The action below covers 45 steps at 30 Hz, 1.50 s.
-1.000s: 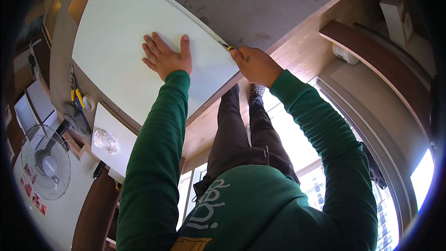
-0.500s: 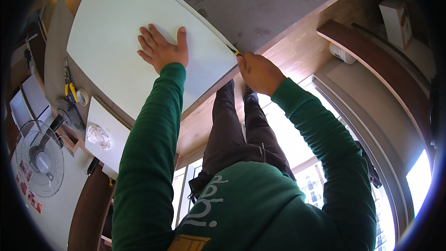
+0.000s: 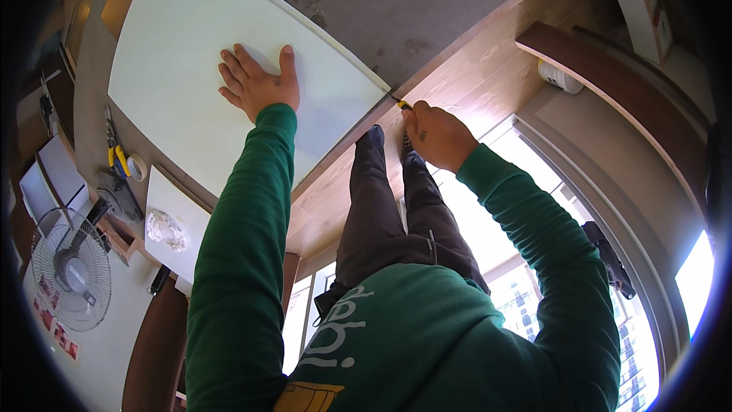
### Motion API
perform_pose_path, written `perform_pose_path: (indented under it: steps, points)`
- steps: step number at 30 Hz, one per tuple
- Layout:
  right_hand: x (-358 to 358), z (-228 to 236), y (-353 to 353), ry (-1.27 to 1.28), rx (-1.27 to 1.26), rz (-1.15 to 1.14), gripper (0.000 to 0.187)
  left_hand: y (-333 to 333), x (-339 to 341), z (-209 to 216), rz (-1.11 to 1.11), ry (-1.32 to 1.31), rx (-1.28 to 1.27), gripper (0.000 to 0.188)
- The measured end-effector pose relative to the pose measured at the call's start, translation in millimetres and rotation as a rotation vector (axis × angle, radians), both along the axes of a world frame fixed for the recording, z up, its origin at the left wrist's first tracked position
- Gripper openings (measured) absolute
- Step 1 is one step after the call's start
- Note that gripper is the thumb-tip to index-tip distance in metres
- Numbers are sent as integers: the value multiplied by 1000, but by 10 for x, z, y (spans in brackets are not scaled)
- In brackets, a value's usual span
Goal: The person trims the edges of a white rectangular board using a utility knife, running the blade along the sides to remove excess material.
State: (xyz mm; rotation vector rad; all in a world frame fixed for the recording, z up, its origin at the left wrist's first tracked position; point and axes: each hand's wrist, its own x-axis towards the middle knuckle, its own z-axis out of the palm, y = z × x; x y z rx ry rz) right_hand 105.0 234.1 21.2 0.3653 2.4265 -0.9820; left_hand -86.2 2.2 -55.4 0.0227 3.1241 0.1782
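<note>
Head view: a grey table [image 3: 358,8] is filling the upper part of the scene, and a white panel [image 3: 191,84] is lying flat on it, reaching the table's near edge.
Panel's right edge: it is running on a long slant from the upper left down to the near right corner [image 3: 385,90].
Left hand [image 3: 261,90]: it is resting palm down on the panel, well inside that edge, fingers spread and pointing up and to the left; its grip is wide and holding nothing.
Right hand [image 3: 440,135]: it is hovering off the panel, beyond the near right corner and much nearer to it than the left hand; its grip is clasping a yellow cutter [image 3: 405,105].
Yellow-handled tool [image 3: 117,156]: it is lying past the panel's left side, well apart from both hands, with a tape roll [image 3: 137,168] sitting just beside it.
Yellow cutter: it is jutting out from the thumb side of the grip, up and to the left, its long axis running roughly in line with the panel's right edge.
Cutter tip [image 3: 394,97]: it is pointing at the corner from just beside it; whether it is touching is too small to tell.
</note>
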Motion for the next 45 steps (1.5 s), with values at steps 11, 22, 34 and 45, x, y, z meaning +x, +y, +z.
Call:
perform_pose_path:
  steps: [11, 22, 34, 45]
  points:
    - [179, -17, 60, -57, -135, -171, 37, 13, 8, -7, -11, 10, -6, 102]
    - [-124, -61, 22, -28, -237, -159, 32, 4, 1, -22, -21, 26, -8, 99]
    - [-195, -88, -58, 24, -165, -148, 33, -8, 0, -32, -21, 20, 8, 100]
    - [-305, -128, -67, 102, -138, -121, 37, -2, -1, -18, -25, 21, 17, 100]
